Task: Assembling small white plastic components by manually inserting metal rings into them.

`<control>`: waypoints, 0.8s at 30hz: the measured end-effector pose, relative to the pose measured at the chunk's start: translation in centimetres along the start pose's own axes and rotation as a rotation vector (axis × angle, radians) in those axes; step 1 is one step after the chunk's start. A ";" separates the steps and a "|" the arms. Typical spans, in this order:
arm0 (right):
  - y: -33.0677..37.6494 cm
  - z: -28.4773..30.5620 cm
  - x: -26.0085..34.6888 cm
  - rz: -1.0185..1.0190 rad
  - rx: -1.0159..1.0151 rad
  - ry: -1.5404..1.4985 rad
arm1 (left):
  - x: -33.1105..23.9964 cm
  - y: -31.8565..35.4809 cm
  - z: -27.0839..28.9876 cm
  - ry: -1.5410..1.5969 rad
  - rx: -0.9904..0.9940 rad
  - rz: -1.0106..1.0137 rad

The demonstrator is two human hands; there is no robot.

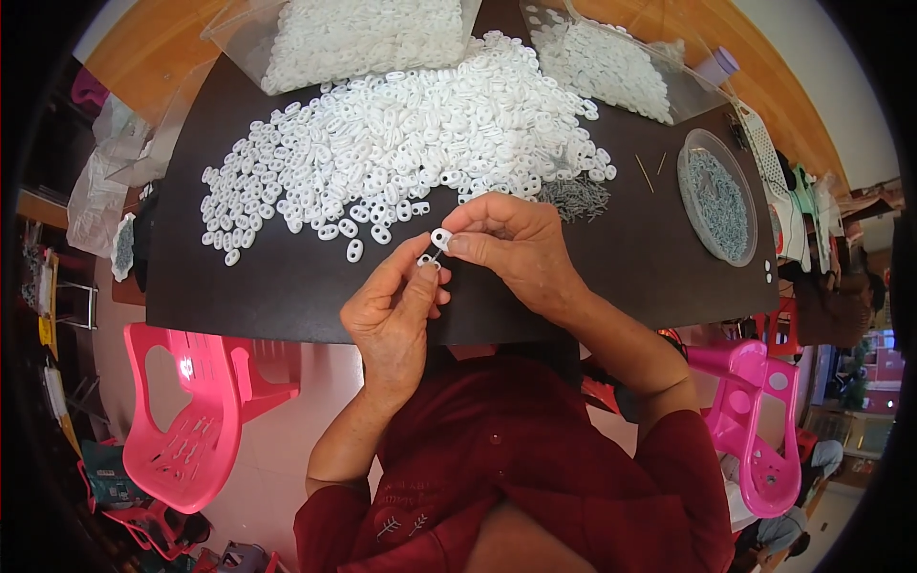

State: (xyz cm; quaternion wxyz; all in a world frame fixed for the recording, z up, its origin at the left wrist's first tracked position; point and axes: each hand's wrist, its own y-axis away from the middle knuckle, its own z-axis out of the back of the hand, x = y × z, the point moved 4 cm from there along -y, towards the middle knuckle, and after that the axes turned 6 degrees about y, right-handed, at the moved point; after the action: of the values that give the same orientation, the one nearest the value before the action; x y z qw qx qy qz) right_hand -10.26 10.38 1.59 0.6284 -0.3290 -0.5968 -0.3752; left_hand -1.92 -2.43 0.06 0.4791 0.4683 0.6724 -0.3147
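Observation:
Over the near edge of a dark table (248, 301), my two hands meet. My left hand (387, 315) pinches a small white oval two-hole plastic piece (427, 260) between thumb and fingers. Just above it, my right hand (521, 244) grips a second white oval piece (440, 237) between thumb and forefinger. A thin grey pin or screw shows between the two pieces; its ends are hidden. Beyond my hands spreads a large heap of similar white pieces (411, 134), with a small pile of grey screws (578, 199) at its right edge.
Clear plastic bags of white pieces (368, 43) stand at the back. On the right are a round clear dish (684, 177) of grey screws and two thin sticks (645, 174). A pink chair (196, 420) stands at left, another pink chair (755, 382) at right.

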 end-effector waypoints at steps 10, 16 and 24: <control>0.2 -1.0 -0.3 0.035 0.080 -0.041 | 0.3 -0.1 0.2 -0.005 -0.028 -0.047; 0.6 -1.2 0.3 0.078 0.044 0.088 | 0.6 -0.4 -0.3 0.109 0.010 -0.053; 1.1 -1.3 1.6 0.550 -0.096 0.578 | 0.4 -1.0 -0.7 0.342 -0.026 0.017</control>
State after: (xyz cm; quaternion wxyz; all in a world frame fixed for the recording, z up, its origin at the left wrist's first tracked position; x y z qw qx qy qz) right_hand -8.66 9.68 3.16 0.8313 -0.3863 -0.2669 -0.2975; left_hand -3.16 -2.11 -0.08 0.3665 0.5145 0.7441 -0.2175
